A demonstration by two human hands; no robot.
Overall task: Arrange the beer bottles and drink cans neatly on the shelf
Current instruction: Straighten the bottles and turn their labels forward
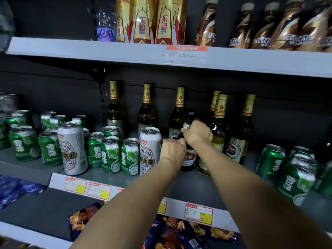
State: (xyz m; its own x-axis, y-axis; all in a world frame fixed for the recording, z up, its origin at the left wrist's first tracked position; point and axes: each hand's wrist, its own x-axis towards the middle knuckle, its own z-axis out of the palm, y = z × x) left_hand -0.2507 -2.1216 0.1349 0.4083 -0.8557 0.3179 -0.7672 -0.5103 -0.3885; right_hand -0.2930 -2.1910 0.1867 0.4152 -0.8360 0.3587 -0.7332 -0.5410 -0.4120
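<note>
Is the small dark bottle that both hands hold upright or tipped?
Upright. The dark bottle has its cap on top and its base on the shelf; the left hand and right hand grip it.

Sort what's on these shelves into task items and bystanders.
Job: dark bottle gripped by both hands (left, right); tall beer bottles; green cans; white cans.

Bystanders: coffee bottles; gold bottles; snack bags; price tags.

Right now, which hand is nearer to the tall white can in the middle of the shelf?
The left hand. It grips the dark bottle low down, just right of the white can. The right hand holds the bottle's neck, higher and farther right.
</note>
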